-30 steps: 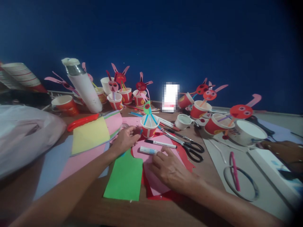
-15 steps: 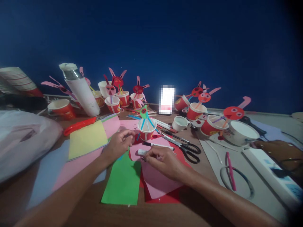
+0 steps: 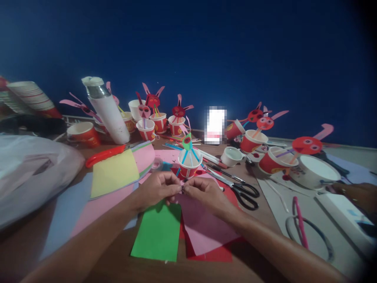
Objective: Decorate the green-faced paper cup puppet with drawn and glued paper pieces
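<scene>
My left hand (image 3: 161, 189) and my right hand (image 3: 203, 193) meet fingertip to fingertip over the papers, both closed in a pinch. Between them shows a small dark piece (image 3: 182, 190), too small to name. Just behind them stands a paper cup (image 3: 190, 169) with blue strips and a green paper face (image 3: 187, 142). Below my hands lie a green sheet (image 3: 157, 234) and a pink sheet (image 3: 206, 232) over red paper (image 3: 216, 253). A marker behind my right hand is mostly hidden. Black-handled scissors (image 3: 246, 192) lie to its right.
Several red cups with paper animal faces line the back, near a white flask (image 3: 108, 114). At left are a plastic bag (image 3: 35, 169), a red-handled cutter (image 3: 104, 155) and a yellow pad (image 3: 114, 177). A mug (image 3: 232, 157) and a bowl (image 3: 316, 173) stand at right, where another person's hand (image 3: 356, 196) reaches in.
My hands have come together from apart, the left moving toward the right. The view has shifted slightly left. Another person's hand now shows at the right edge.
</scene>
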`<state>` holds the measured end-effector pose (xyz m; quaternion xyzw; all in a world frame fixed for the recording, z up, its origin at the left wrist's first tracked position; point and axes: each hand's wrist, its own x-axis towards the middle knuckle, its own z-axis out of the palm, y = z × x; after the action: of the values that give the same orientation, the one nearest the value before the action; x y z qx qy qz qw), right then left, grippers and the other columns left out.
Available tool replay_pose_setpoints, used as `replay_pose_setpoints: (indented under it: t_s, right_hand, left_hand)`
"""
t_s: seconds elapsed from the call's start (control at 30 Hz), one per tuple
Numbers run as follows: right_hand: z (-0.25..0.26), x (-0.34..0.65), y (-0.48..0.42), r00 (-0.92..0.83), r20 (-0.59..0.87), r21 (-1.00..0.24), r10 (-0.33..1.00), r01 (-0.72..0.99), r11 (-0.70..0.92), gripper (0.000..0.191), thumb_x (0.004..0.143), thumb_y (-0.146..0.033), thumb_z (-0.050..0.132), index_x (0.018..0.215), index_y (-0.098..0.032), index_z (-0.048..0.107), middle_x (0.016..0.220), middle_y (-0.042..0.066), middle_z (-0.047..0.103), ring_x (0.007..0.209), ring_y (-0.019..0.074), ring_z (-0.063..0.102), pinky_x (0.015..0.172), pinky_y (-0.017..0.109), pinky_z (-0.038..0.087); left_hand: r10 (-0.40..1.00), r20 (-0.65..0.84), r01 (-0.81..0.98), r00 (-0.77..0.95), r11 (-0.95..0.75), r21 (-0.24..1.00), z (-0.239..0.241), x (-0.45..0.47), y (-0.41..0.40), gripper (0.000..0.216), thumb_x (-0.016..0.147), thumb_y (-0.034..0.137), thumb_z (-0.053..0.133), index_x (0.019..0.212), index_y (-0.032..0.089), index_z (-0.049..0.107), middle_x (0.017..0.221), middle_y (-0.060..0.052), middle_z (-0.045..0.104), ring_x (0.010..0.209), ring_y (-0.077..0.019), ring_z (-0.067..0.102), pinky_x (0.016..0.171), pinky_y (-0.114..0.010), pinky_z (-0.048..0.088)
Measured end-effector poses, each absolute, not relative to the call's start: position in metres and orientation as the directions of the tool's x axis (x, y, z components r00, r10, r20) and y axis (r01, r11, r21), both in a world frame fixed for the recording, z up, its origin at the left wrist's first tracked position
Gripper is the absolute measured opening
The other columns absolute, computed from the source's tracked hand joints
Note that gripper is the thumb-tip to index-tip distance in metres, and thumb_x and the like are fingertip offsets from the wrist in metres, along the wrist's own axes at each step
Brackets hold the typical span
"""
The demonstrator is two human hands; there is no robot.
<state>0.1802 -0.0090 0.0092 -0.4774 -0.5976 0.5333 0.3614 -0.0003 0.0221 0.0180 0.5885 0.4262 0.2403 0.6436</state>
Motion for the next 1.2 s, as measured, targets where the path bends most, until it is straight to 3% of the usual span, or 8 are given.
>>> replay_pose_setpoints:
  t_s: [0.23,0.43,0.63,0.83,0.93,1.03,1.1,1.2]
  right_hand:
    - [0.008,0.182,-0.006,-0.283,0.027,-0.966,0.959,0.241,0.098,0.016,0.075,-0.031,0.059,0.075,-0.015,0.061,0.068,-0.001,0.059,0.060,0.0093,0.047,0.054,0.020,0.036]
    - [0.005,0.183,-0.006,-0.230,0.039,-0.929,0.972,0.350,0.120,0.016,0.078,-0.025,0.051,0.071,-0.015,0.060,0.063,-0.001,0.057,0.058,0.0088,0.047,0.054,0.020,0.035]
    - [0.004,0.180,-0.007,-0.223,0.058,-0.914,0.973,0.381,0.141,0.015,0.078,-0.023,0.051,0.069,-0.015,0.059,0.061,-0.002,0.055,0.057,0.0084,0.047,0.052,0.019,0.035]
    - [0.009,0.184,-0.007,-0.252,0.126,-0.875,0.960,0.428,0.227,0.016,0.082,-0.022,0.049,0.074,-0.016,0.062,0.069,-0.001,0.062,0.064,0.0102,0.054,0.058,0.020,0.039]
    - [0.008,0.194,-0.007,-0.286,0.254,-0.711,0.924,0.592,0.379,0.015,0.085,-0.023,0.050,0.084,-0.018,0.064,0.079,0.002,0.064,0.070,0.0120,0.056,0.064,0.022,0.039]
    - [0.002,0.201,-0.007,-0.376,0.328,-0.365,0.867,0.796,0.483,0.014,0.083,-0.026,0.054,0.084,-0.017,0.064,0.080,0.005,0.063,0.073,0.0159,0.055,0.064,0.026,0.037]
    - [-0.004,0.202,-0.006,-0.417,0.331,-0.169,0.847,0.856,0.488,0.015,0.082,-0.028,0.054,0.082,-0.016,0.063,0.080,0.008,0.062,0.076,0.0188,0.054,0.064,0.028,0.036]
    - [-0.010,0.202,-0.004,-0.422,0.312,-0.020,0.851,0.893,0.450,0.012,0.082,-0.025,0.054,0.082,-0.015,0.061,0.079,0.009,0.061,0.078,0.0209,0.054,0.065,0.030,0.036]
  left_hand:
    - [0.834,-0.240,0.185,0.496,0.168,0.968,0.014,0.003,0.024,0.016,0.074,0.029,0.061,0.072,0.014,0.054,0.050,0.003,0.055,0.044,-0.0081,0.052,0.045,-0.019,0.042]
    - [0.823,-0.243,0.210,0.513,0.154,0.966,0.012,0.002,0.024,0.015,0.075,0.028,0.061,0.072,0.014,0.055,0.052,0.003,0.055,0.047,-0.0076,0.052,0.047,-0.018,0.041]
    - [0.819,-0.251,0.206,0.516,0.166,0.964,0.012,0.002,0.024,0.021,0.072,0.030,0.063,0.087,0.015,0.058,0.065,0.001,0.059,0.051,-0.0085,0.052,0.048,-0.020,0.042]
    - [0.861,-0.162,0.257,0.482,0.038,0.966,0.012,0.000,0.027,0.010,0.070,0.024,0.061,0.075,0.015,0.061,0.061,0.002,0.056,0.052,-0.0074,0.049,0.048,-0.018,0.037]
    - [0.899,-0.171,0.235,0.404,0.079,0.969,0.013,-0.003,0.031,0.011,0.070,0.026,0.061,0.073,0.015,0.059,0.052,0.004,0.051,0.045,-0.0064,0.045,0.043,-0.017,0.035]
    - [0.933,-0.188,0.156,0.308,0.146,0.977,0.013,-0.007,0.036,0.015,0.068,0.028,0.062,0.072,0.014,0.057,0.046,0.006,0.047,0.040,-0.0064,0.043,0.041,-0.018,0.035]
    - [0.944,-0.190,0.110,0.269,0.166,0.980,0.011,-0.008,0.040,0.016,0.068,0.028,0.063,0.071,0.015,0.056,0.046,0.006,0.047,0.040,-0.0062,0.043,0.040,-0.017,0.035]
    - [0.955,-0.180,0.118,0.237,0.156,0.981,0.007,-0.009,0.043,0.015,0.069,0.029,0.063,0.070,0.016,0.056,0.046,0.007,0.047,0.040,-0.0058,0.043,0.041,-0.017,0.036]
